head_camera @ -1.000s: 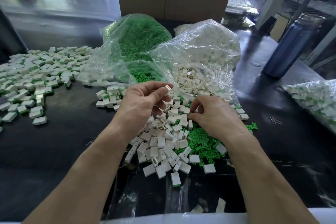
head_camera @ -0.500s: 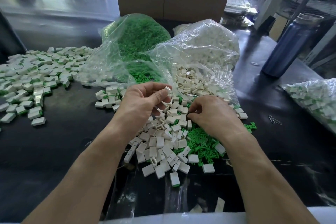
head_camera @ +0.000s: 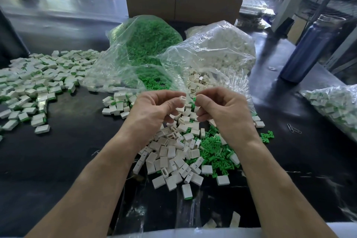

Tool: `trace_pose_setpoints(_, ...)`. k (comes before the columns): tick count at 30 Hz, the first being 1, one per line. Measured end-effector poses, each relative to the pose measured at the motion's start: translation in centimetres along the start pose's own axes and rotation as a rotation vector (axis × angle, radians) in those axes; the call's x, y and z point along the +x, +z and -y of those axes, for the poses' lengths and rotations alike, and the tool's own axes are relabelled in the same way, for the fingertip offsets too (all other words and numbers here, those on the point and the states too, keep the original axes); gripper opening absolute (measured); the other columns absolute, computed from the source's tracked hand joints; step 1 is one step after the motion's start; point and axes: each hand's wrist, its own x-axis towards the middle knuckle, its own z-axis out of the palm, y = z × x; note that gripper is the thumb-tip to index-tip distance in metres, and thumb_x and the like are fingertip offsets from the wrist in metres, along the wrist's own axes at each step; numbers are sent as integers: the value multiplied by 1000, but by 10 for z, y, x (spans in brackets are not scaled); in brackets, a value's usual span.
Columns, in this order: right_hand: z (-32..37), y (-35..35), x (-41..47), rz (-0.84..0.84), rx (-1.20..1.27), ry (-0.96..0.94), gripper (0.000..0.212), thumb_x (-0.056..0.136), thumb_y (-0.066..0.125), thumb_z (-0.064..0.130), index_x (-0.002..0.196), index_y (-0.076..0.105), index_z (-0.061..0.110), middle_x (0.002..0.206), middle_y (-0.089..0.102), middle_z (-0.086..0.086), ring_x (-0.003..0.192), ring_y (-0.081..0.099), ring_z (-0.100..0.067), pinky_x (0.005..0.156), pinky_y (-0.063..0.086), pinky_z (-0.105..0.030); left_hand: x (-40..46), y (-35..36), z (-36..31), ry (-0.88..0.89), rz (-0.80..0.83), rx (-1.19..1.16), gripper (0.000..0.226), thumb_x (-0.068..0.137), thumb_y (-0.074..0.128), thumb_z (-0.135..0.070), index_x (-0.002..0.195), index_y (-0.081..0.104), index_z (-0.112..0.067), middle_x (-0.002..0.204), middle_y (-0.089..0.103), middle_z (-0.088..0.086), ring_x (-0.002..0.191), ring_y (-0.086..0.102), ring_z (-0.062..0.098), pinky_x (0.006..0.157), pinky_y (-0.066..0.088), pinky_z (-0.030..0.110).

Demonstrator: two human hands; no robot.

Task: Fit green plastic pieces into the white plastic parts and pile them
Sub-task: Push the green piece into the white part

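Head cam: left hand [head_camera: 154, 108] pinches a white plastic part [head_camera: 182, 99]; right hand [head_camera: 222, 108] pinches a green piece [head_camera: 194, 100] just beside it, not yet seated. Finished pile [head_camera: 34, 83] sits far left; loose white parts [head_camera: 173, 156] & green pieces [head_camera: 216, 152] remain, approx. half done.

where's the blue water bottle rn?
Head view, far right at the back: the blue water bottle stands upright on the black table, right of the bag of white parts.
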Motion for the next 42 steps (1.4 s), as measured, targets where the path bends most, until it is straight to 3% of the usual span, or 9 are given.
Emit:
trace_pose_setpoints(2,0,2,0,8,27,-31,9,98,73,13,106,75,17,87,78,-6,77,76,-25,73,66,-49,0,-1,0,4,-7,8,17,93,71,-20,106,81,-24,101,79,10,80,66,14,69,59,25)
trace_pose_setpoints(5,0,4,1,9,68,-79,16,97,72,3,110,71,12,91,76,-8,79,75,-22,73,65,-34,1,0,1,15,-11,34,18,96,70,-15,106,80,-25,96,80,2,80,67,11,71,60,24)
trace_pose_setpoints(7,-1,7,2,9,68,-95,15,96,73,3,108,72,12,91,77,-6,79,76,-21,74,64,-31,0,1,0,34,-7,42,17,95,71,-14,105,80,-25,90,79,-1,78,67,9,70,59,23)
trace_pose_setpoints(11,-3,10,1,-2,64,-131,16,96,74,2,100,74,18,89,77,-3,79,75,-19,72,61,-26,-1,3,-1,59,29,42,17,95,72,-15,97,82,-28,95,79,8,78,65,14,68,57,24)
trace_pose_setpoints(13,-4,11,0,11,51,-143,14,96,74,4,101,74,17,91,78,-1,80,75,-17,70,60,-24,-1,3,-1,58,34,41,18,95,72,-15,95,82,-29,89,78,3,77,65,13,68,57,25)
trace_pose_setpoints(21,-1,12,-1,-14,34,-165,18,96,75,5,99,75,23,92,77,0,77,74,-14,68,60,-23,-1,3,-1,60,17,6,13,90,72,-24,100,80,-25,90,79,1,75,65,10,66,57,23)
trace_pose_setpoints(26,1,13,-3,14,35,-143,16,96,74,5,101,75,20,88,76,-1,75,73,-14,60,56,-18,1,2,-1,83,6,31,14,94,72,-12,106,77,-18,84,76,-7,76,67,4,68,59,19)
trace_pose_setpoints(34,0,17,-3,-6,143,-76,7,94,77,8,101,75,8,82,75,-5,71,72,-17,64,60,-26,1,6,2,195,-79,99,23,91,76,-2,103,75,-22,94,78,-3,81,72,11,74,58,21)
trace_pose_setpoints(42,1,15,-2,4,143,-43,12,93,77,4,94,81,15,76,76,-4,65,71,-15,58,58,-21,1,7,4,258,-66,209,24,91,75,-2,104,74,-23,96,76,-4,88,72,8,77,57,20)
